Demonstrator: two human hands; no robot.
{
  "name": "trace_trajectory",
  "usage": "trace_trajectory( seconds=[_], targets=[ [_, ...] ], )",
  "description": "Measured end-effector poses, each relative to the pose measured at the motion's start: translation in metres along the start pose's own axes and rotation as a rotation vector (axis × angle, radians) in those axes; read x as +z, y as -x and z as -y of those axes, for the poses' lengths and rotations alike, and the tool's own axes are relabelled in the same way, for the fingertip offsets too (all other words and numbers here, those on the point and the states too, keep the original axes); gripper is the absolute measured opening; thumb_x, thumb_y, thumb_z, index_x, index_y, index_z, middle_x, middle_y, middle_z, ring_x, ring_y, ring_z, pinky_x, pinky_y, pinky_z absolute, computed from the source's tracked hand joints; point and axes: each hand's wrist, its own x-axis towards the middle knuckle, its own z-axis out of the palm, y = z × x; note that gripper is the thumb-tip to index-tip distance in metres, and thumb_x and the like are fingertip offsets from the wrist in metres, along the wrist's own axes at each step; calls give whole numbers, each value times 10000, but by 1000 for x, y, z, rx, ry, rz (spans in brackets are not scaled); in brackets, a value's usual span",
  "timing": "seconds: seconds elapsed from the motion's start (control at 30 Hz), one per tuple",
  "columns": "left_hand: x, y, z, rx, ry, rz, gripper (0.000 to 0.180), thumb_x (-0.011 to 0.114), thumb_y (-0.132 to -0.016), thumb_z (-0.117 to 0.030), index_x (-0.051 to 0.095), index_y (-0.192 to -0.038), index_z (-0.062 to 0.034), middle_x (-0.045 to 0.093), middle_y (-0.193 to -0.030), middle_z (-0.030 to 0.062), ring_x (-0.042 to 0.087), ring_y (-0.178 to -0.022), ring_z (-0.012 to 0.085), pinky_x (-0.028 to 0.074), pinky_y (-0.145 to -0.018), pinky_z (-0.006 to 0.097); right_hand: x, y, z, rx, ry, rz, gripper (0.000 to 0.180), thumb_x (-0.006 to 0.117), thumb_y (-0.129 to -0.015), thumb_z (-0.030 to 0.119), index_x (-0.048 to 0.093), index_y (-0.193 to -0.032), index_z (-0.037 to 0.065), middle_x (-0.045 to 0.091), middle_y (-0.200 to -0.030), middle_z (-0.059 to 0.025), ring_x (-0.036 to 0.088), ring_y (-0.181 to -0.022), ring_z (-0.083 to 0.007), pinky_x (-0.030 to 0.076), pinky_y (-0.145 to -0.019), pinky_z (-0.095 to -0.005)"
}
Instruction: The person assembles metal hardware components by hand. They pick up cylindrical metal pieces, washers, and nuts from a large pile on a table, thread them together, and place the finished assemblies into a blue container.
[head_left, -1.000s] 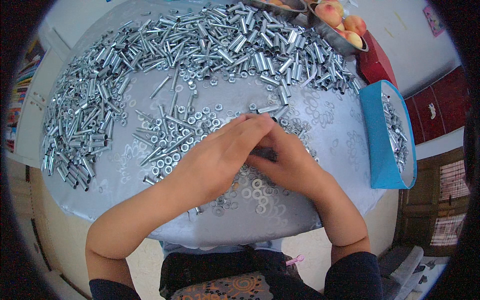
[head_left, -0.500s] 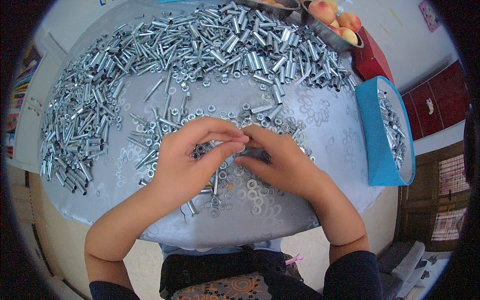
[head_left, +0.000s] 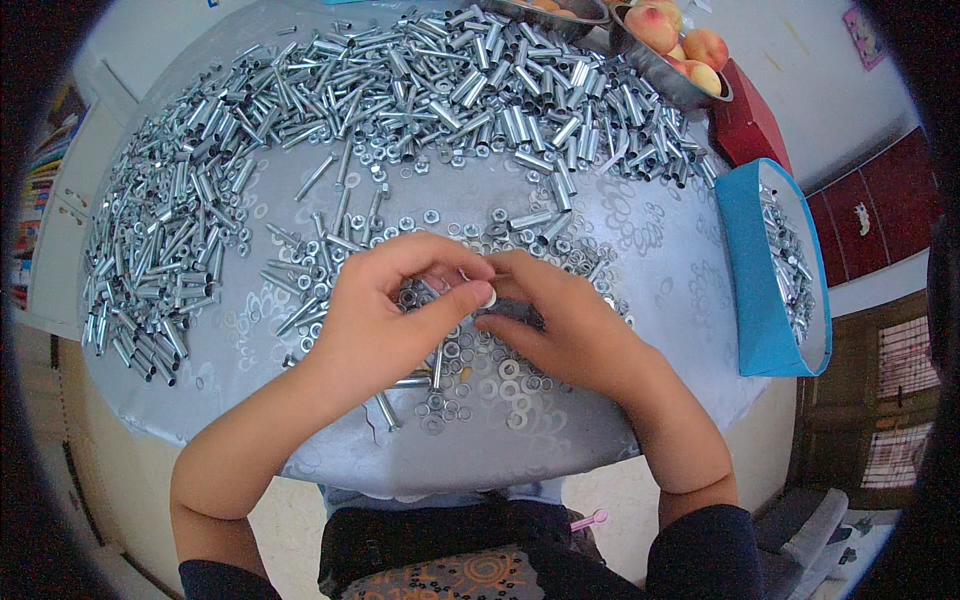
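Note:
Over the near middle of the table my left hand [head_left: 385, 305] is closed, its thumb and fingers pinching a small silver washer [head_left: 490, 297] at their tips. My right hand [head_left: 545, 305] curls in from the other side, its index fingertip meeting the left fingertips. Whatever lies inside the right fingers is hidden. Under and around both hands lie loose silver bolts [head_left: 387, 412], nuts [head_left: 431, 216] and flat washers [head_left: 510, 368].
A broad heap of metal sleeves and bolts [head_left: 400, 90] covers the table's far side and left. At right stands a blue fabric bin [head_left: 745, 275] holding more metal parts. Metal bowls, one with peaches [head_left: 704, 47], and a red box [head_left: 745, 115] sit at the far right.
The whole view has shifted slightly. Both hands stay together in nearly the same pose; more of the washer shows at the left thumb tip.

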Motion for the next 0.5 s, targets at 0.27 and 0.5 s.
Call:
trace_trajectory(
  seconds=[0.27,0.5],
  targets=[
    [-7,3,6,447,-457,50,148,666,-687,-62,640,-832,-56,606,-835,77,582,-729,213,453,-647,307,-5,-2,6,49,-47,42,458,634,-740,58,420,-1144,28,588,-1012,-136,586,-953,-256,448,-817,-333],
    [-11,4,9,439,-486,26,155,648,-692,-108,627,-835,-50,589,-824,71,566,-776,245,436,-675,338,-17,1,20,-77,-5,-104,288,645,-729,107,541,-988,34,587,-903,-129,584,-794,-250,461,-722,-327]
  ],
)
